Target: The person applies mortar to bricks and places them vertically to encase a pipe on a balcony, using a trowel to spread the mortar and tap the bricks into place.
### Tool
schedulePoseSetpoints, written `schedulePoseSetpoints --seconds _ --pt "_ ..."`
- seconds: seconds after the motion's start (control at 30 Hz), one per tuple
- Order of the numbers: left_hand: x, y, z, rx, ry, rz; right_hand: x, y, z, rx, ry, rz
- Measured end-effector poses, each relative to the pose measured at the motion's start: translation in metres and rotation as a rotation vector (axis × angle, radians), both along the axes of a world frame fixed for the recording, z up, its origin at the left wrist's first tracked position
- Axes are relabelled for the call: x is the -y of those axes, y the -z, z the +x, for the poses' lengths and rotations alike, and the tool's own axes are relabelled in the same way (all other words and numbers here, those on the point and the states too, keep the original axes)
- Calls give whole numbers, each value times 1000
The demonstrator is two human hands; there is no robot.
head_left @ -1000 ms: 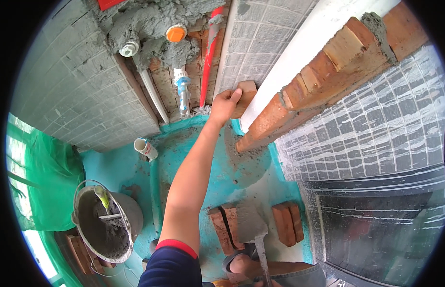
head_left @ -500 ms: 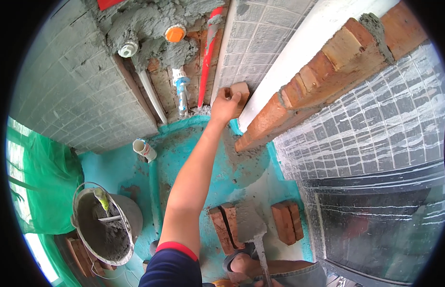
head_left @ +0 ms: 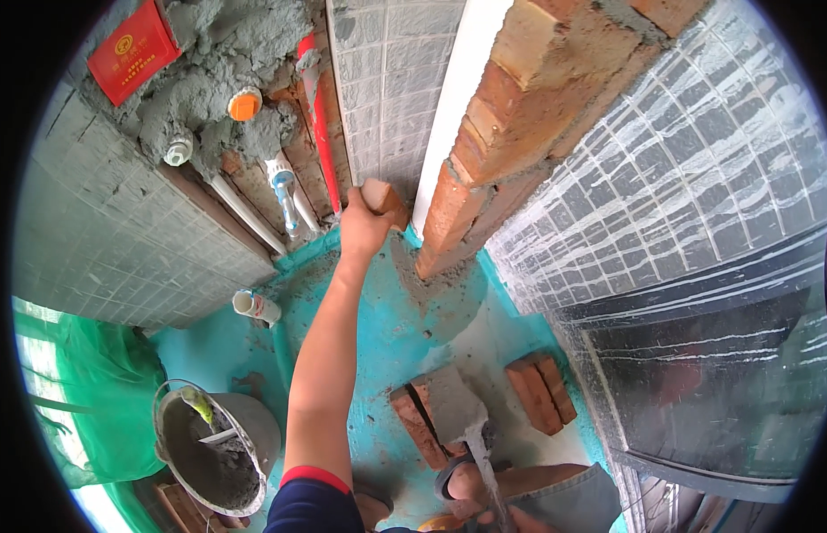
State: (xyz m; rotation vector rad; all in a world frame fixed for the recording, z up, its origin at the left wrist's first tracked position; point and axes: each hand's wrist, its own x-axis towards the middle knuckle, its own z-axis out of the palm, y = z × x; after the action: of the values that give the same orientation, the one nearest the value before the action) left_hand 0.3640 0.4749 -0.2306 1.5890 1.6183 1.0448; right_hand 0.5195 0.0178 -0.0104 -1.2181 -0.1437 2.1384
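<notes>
My left hand point(head_left: 364, 229), at the end of a stretched bare forearm, is closed round a reddish brick point(head_left: 391, 206) at the foot of the grey tiled strip, beside the white pipe. Low at the bottom edge, my right hand point(head_left: 523, 521) is partly visible, wrapped round the handle end of a mortar-smeared trowel point(head_left: 451, 406). The trowel's grey blade overlaps a pair of bricks point(head_left: 417, 428) on the floor. To the right of the held brick rises a brick column point(head_left: 453, 209) with mortar joints. Mortar point(head_left: 440, 286) lies around its foot.
A bucket of mortar point(head_left: 267, 435) with a tool inside stands at lower left. More bricks point(head_left: 541, 393) lie to the right. A short white pipe stub point(head_left: 257, 307) rises from the teal floor. Red pipe point(head_left: 319, 133) and capped fittings point(head_left: 244, 105) line the wall. Green netting point(head_left: 93, 391) hangs left.
The view has shifted, bringing a red packet fully into sight at upper left. My left hand still holds the brick near the corner, now seen lower and further left.
</notes>
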Motion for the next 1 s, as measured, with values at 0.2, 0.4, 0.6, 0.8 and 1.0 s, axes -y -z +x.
schedulePoseSetpoints --seconds 0.2,0.4,0.6,0.8,1.0 --pt "59 27 -15 159 -217 79 -5 -18 1 3 29 -54" --pt "158 24 -42 31 -229 -120 6 -18 0 -111 19 4" --pt "262 -29 -66 -86 -191 -255 16 -17 0 -134 85 24" --pt "337 -85 -90 -365 -269 -17 43 -23 -6 122 20 268" --pt "372 -180 -110 277 -156 64 67 -17 -3 268 -74 470"
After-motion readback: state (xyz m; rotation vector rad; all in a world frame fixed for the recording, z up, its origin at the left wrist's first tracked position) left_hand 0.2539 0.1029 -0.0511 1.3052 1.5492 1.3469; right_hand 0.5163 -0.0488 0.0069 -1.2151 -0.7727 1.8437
